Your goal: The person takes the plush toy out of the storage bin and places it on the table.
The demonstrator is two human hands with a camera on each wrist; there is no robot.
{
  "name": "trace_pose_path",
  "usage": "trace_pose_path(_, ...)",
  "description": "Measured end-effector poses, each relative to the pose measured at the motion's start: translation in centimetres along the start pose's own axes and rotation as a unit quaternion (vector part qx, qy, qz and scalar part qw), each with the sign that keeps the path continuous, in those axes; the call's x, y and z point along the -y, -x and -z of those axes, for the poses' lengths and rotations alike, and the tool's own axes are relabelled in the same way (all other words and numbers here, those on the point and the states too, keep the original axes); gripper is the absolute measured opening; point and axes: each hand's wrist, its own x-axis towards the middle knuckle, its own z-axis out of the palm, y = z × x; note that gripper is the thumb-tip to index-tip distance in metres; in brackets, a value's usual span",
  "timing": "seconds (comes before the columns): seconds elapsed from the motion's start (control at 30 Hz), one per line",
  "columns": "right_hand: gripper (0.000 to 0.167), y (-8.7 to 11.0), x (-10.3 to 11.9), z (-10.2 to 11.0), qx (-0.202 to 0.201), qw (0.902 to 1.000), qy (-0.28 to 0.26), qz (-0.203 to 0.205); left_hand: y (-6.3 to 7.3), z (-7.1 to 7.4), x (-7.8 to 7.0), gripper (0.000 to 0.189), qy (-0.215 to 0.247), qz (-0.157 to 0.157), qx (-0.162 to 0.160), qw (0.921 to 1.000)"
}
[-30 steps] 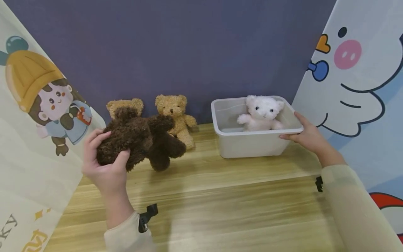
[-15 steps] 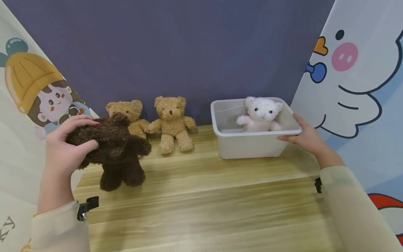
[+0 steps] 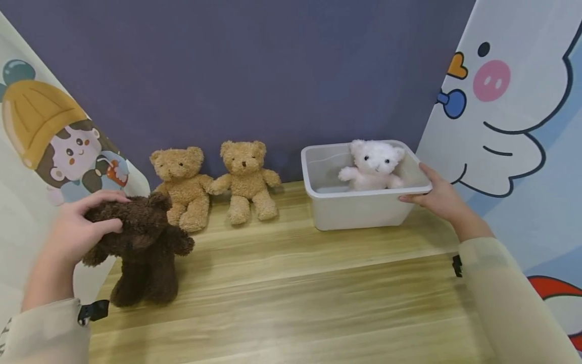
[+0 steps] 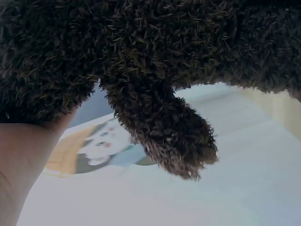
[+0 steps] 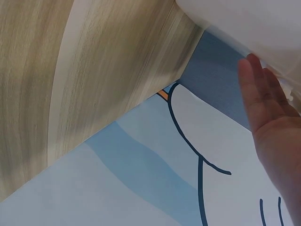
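My left hand (image 3: 73,230) grips a dark brown teddy bear (image 3: 145,253) by the head, thumb and fingers around it. The bear hangs upright at the left side, legs down; I cannot tell whether its feet touch the table. Its shaggy dark fur (image 4: 162,117) fills the top of the left wrist view. My right hand (image 3: 438,199) holds the front right corner of a pale grey plastic bin (image 3: 359,210), thumb along the front below the rim. In the right wrist view the fingers (image 5: 263,89) lie against the bin's side. A white teddy bear (image 3: 375,164) sits inside the bin.
Two tan teddy bears (image 3: 245,177) sit side by side against the dark back panel (image 3: 254,71), left of the bin. Printed cartoon panels (image 3: 509,136) stand at both sides. Under everything is a wood-grain table (image 3: 291,303).
My left hand has carried the brown bear left and toward me, from in front of the tan bears, and the bear now hangs more upright. The right hand stays on the bin.
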Motion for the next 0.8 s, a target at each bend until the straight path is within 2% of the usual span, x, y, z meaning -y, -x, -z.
trace_pose_path(0.17,0.132,-0.3,-0.2,0.1,-0.004,1.0000,0.002,0.004,0.3,-1.3,1.8,0.041,0.027,-0.004,0.014,0.9995)
trace_pose_path(0.33,0.133,-0.4,-0.3,-0.1,-0.004,1.0000,-0.001,0.005,0.4,-2.8,3.0,0.039,0.015,0.006,0.036,0.9992)
trace_pose_path(0.63,0.134,-0.3,-0.1,-0.3,-0.006,0.9999,0.011,-0.002,0.6,-4.1,4.9,0.038,0.046,0.026,0.022,0.9984)
trace_pose_path(0.8,0.132,-0.2,-0.2,-0.2,-0.010,0.9999,0.003,0.003,0.2,-5.5,5.5,0.038,0.054,0.031,0.020,0.9978)
